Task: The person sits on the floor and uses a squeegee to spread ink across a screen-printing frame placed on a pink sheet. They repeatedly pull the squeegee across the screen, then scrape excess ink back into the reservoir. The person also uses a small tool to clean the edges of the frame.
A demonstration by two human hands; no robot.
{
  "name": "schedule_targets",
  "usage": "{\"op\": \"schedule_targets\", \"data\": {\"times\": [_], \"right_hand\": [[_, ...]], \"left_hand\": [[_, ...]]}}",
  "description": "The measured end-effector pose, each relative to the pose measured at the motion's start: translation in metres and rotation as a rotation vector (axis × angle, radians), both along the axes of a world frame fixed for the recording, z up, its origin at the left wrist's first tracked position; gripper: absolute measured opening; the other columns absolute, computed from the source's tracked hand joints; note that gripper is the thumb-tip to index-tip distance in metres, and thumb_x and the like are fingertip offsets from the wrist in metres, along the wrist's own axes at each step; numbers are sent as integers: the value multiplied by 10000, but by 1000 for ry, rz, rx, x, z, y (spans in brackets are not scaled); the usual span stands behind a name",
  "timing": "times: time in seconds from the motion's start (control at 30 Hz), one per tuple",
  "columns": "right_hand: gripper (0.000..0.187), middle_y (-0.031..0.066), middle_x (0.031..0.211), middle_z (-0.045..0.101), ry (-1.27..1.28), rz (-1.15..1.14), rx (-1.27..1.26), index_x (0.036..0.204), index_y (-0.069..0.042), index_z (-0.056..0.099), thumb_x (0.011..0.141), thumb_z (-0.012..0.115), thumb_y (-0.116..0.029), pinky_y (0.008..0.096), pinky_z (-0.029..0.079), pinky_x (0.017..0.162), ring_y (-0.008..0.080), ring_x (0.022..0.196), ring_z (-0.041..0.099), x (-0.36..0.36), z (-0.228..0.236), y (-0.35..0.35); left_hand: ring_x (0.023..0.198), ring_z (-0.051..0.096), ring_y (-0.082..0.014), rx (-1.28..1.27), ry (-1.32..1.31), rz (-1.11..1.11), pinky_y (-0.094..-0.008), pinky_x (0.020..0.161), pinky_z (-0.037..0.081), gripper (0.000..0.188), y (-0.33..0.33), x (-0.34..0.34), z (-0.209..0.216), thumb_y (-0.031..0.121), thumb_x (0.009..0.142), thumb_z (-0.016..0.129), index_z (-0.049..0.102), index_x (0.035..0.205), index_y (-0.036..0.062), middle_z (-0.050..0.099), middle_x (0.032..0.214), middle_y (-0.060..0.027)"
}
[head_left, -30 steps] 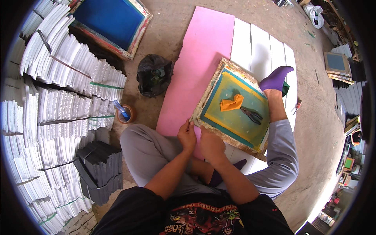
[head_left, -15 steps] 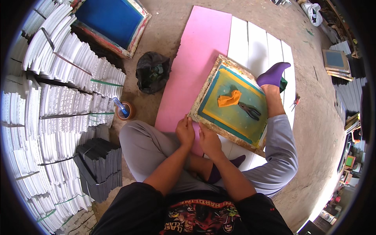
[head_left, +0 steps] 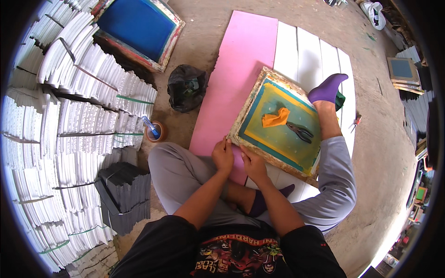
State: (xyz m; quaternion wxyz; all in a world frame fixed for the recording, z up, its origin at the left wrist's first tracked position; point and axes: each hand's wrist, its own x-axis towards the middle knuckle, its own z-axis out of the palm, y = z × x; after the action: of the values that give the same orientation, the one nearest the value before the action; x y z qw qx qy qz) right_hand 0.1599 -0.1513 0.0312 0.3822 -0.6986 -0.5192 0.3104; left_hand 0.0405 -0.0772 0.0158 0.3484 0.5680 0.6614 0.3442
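A worn wooden screen-printing frame (head_left: 246, 103), with a yellow and teal mesh, lies tilted before me on the pink and white boards. On its mesh rest a crumpled orange cloth (head_left: 276, 118) and dark-handled pliers (head_left: 301, 132). My left hand (head_left: 223, 156) is closed in a pinch at the frame's near left corner. Just right of it, my right hand (head_left: 254, 165) is also closed, its fingertips by the frame's near edge. What the fingertips grip is too small to make out. My purple-socked foot (head_left: 329, 88) is beside the frame's far right side.
Tall bundles of white sheets (head_left: 88, 120) and a dark strapped bundle (head_left: 124, 194) stand at left. Nearby are a tape roll (head_left: 160, 132) with a blue cutter (head_left: 149, 125), a black plastic bag (head_left: 186, 88) and a blue-meshed frame (head_left: 136, 28). A red-handled tool (head_left: 357, 121) lies at right.
The whole view has shifted slightly, so everything appears a little further right. Both hands stay at the frame's near left corner, still closed. Frame, cloth and pliers keep their places.
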Motion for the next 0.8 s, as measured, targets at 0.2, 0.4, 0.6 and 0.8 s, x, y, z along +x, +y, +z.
{"op": "schedule_targets", "data": {"times": [0.2,0.4,0.6,0.8], "right_hand": [[350,160,1148,756,397,-98,-137,1370,-25,670,1031,649,-110,340,560,837,245,936,728,-1,-10,1],[366,30,951,711,-61,-28,79,1397,-55,667,1041,660,-139,237,511,672,91,723,603,-8,-15,-4],[363,23,886,683,898,-243,-320,1402,-75,670,1047,651,-152,224,486,616,86,677,591,-6,9,2],[364,17,787,611,203,-107,274,1432,-139,655,1078,600,-206,219,378,428,70,500,479,-11,-28,11]], "left_hand": [[807,706,-351,76,10,17,-423,745,544,323,0,0,-8,252,1022,663,756,1175,-17,715,901,-202],[777,693,-346,29,-3,27,-422,723,536,322,0,1,-1,252,1020,666,757,1166,-20,702,862,-194],[766,692,-342,58,-3,28,-419,714,536,317,0,0,-4,245,1017,669,758,1162,-22,706,864,-194],[762,698,-331,48,-42,42,-408,712,540,319,1,0,-6,244,1009,679,760,1162,-23,715,871,-198]]}}
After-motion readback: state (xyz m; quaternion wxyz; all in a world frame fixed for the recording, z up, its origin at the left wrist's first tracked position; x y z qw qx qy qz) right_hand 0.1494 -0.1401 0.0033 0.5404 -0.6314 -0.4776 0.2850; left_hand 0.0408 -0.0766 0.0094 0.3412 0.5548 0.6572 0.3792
